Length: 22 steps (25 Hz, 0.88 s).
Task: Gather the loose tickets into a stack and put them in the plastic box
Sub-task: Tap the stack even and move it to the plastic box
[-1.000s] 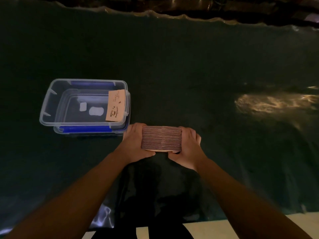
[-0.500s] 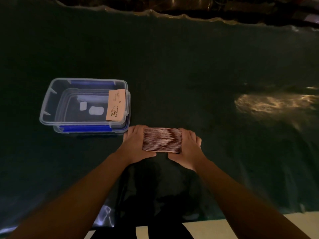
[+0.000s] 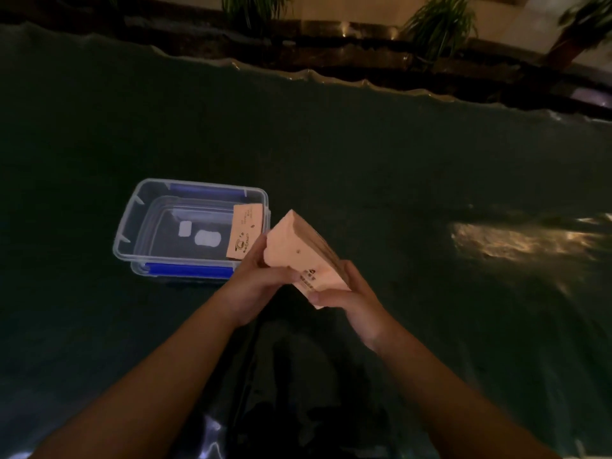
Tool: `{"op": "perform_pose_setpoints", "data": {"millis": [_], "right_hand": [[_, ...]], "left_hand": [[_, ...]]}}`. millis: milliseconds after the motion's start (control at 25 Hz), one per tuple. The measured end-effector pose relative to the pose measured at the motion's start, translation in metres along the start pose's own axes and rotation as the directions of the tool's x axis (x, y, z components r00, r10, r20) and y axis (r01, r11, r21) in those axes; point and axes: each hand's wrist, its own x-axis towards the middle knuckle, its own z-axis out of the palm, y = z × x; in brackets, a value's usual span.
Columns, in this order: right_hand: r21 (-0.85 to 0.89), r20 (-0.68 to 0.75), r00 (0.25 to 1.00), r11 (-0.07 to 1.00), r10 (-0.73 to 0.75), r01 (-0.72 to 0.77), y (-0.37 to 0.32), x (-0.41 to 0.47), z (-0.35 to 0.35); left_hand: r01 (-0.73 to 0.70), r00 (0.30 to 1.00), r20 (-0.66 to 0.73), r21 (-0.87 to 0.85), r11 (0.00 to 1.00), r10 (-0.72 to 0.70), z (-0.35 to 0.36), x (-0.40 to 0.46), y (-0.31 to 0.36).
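A dark green cloth [image 3: 331,154] covered the tabletop, rippled along its far edge, with a warm patch of light [image 3: 516,241] well off to the right of the fingers. Beyond that edge stood potted plants [image 3: 437,24], dim and blurred.

To the left of the fingers, just past them, sat the clear plastic box [image 3: 132,226] — open, resting on what looked like its blue-trimmed lid [image 3: 188,270]. One single ticket [image 3: 245,231] leaned against the box's right inner wall, printed face showing.

The stack of tickets [image 3: 298,256] was lifted off the cloth, tilted so its pink top face turned toward the camera and its far corner pointed up and away, close beside the box's right rim. The left hand [image 3: 255,286] was closed around the stack's left edge, thumb laid across the face. The right hand [image 3: 351,299] was closed on the near lower end, its fingers [image 3: 331,298] curled under and across the bottom corner — so both hands gripped the same stack. Small print on the top ticket was too blurred to read.
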Motion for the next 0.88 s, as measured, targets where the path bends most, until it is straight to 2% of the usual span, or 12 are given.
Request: {"op": "perform_pose_setpoints", "data": {"millis": [80, 200, 280, 440, 600, 720, 880], "right_hand": [[-0.016, 0.016, 1.0, 1.0, 0.026, -0.026, -0.021, 0.006, 0.025], [-0.026, 0.07, 0.997, 0.999, 0.036, -0.035, -0.053, 0.019, 0.059], [-0.033, 0.071, 0.997, 0.999, -0.025, 0.027, -0.074, 0.03, 0.079], [-0.062, 0.083, 0.996, 0.998, -0.026, 0.031, -0.103, 0.065, 0.126], [-0.002, 0.033, 0.994, 0.995, 0.1, -0.1, -0.101, 0.101, 0.176], [-0.046, 0.006, 0.986, 0.985, 0.169, -0.169, -0.093, 0.119, 0.203], [-0.121, -0.06, 0.965, 0.958, 0.255, -0.261, -0.087, 0.135, 0.219]], "left_hand": [[-0.056, 0.996, -0.08, -0.099, 0.994, 0.048, -0.005, -0.003, 0.018], [-0.111, 0.975, -0.201, -0.065, 0.992, 0.096, -0.027, -0.01, 0.057], [-0.096, 0.97, -0.224, -0.025, 0.995, 0.088, -0.048, -0.014, 0.083], [0.016, 0.966, -0.257, 0.069, 0.998, 0.002, -0.096, -0.014, 0.112], [0.115, 0.947, -0.308, 0.059, 0.992, -0.091, -0.137, -0.005, 0.116], [0.188, 0.935, -0.322, 0.096, 0.977, -0.149, -0.157, 0.008, 0.11], [0.316, 0.882, -0.395, 0.096, 0.944, -0.256, -0.162, 0.028, 0.092]]}}
